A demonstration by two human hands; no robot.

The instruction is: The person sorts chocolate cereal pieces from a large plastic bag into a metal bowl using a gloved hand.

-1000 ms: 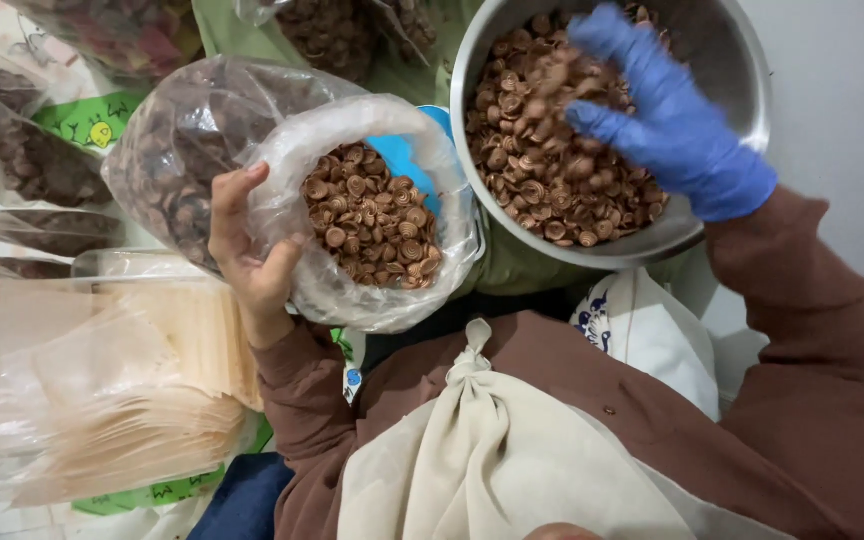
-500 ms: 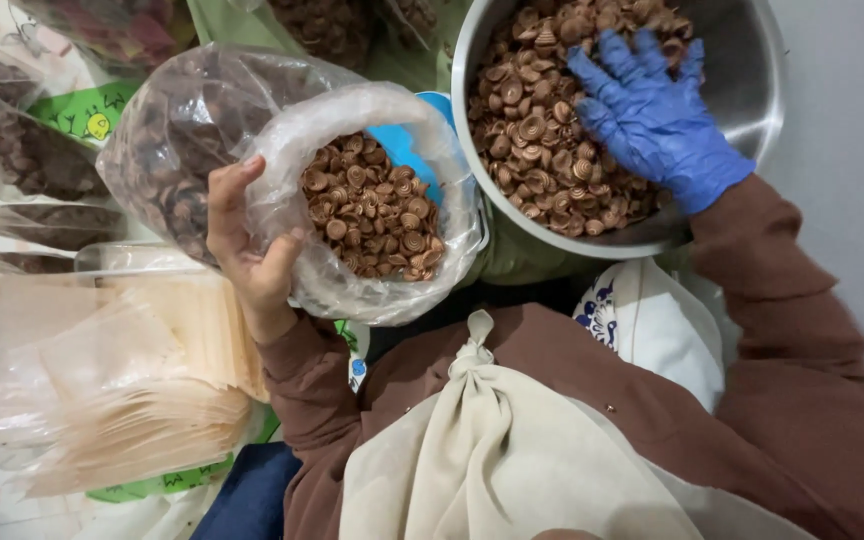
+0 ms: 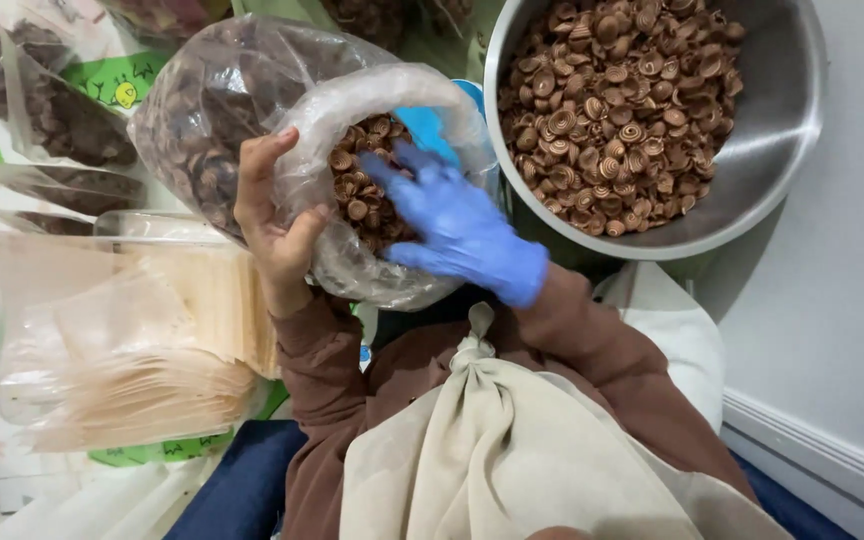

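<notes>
Bare left hand (image 3: 270, 225) grips the clear bag's (image 3: 352, 265) rim; gloved right hand (image 3: 457, 228) spreads open inside it.

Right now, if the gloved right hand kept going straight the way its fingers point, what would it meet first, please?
The right hand points into the open clear plastic bag held by the left hand. It would likely meet the small brown spiral pieces inside first; its fingertips may already touch them, though depth is unclear.
</notes>
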